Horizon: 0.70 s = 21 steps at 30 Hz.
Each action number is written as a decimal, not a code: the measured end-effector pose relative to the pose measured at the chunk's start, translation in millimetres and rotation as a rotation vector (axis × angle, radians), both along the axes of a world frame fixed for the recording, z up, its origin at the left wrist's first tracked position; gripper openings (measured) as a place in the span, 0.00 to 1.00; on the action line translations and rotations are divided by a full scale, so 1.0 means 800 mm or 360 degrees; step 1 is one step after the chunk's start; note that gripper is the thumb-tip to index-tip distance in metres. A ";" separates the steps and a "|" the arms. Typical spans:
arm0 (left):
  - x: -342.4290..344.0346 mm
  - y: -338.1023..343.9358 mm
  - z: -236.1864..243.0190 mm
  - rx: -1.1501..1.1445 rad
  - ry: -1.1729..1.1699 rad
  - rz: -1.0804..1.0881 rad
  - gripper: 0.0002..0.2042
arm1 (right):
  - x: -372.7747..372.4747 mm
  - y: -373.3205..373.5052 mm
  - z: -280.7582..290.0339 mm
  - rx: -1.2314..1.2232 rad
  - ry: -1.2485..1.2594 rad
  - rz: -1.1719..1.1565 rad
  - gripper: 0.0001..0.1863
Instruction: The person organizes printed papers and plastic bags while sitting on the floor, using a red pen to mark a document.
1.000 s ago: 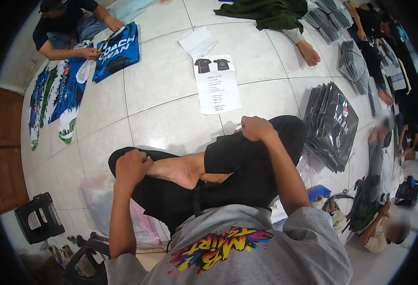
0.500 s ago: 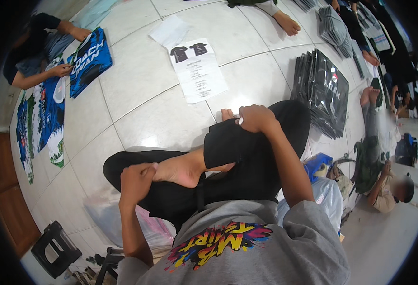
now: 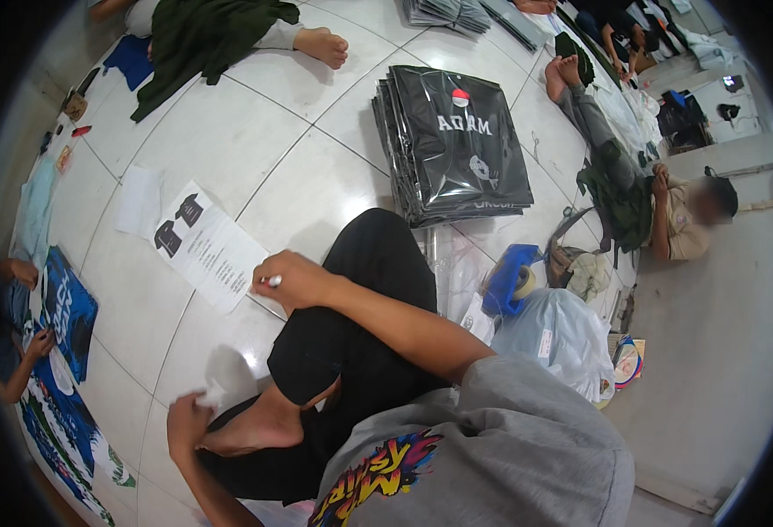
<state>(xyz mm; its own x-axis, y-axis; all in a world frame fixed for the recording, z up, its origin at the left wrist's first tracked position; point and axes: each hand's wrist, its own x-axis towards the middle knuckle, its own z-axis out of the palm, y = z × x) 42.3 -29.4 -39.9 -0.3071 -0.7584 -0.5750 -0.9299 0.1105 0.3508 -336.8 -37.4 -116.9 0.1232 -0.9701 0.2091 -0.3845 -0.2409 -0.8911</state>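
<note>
My right hand (image 3: 297,279) is closed around a pen (image 3: 272,281), of which only a short white end shows. It hovers over my raised knee, at the near right edge of a printed sheet (image 3: 211,248) with two dark shirt pictures, lying on the tiles. Beside my bare foot (image 3: 259,428), my left hand (image 3: 190,423) is lifted with loosely bent fingers apart and nothing visible in it. Beyond my knee stands a stack of black garments (image 3: 465,145) in clear plastic bags.
At right are a blue tape dispenser (image 3: 511,279) and a pale plastic bag (image 3: 553,338). Another person's hands (image 3: 31,307) work on blue printed shirts (image 3: 68,312) at far left. A co-worker (image 3: 689,211) sits at right, and a bare foot (image 3: 320,48) rests near the top.
My view has swung right, bringing the bagged stack nearer the middle. My right hand has come off my trouser leg toward the sheet. My left hand has lifted from my foot.
</note>
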 end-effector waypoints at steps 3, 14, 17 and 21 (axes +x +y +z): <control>-0.081 -0.059 -0.065 -0.0380 0.0578 -0.0075 0.16 | 0.004 -0.002 -0.011 0.0082 0.0134 0.0083 0.09; -0.157 -0.134 -0.219 -0.0999 0.0135 -0.0404 0.45 | -0.009 -0.010 0.000 0.1000 -0.0299 -0.0067 0.15; -0.112 -0.118 -0.216 -0.1004 -0.0101 -0.0401 0.51 | 0.011 -0.025 0.004 0.0566 -0.0223 -0.0058 0.12; -0.073 -0.113 -0.206 -0.0991 0.0434 -0.0001 0.55 | 0.076 -0.080 0.032 0.0467 -0.0012 0.0226 0.10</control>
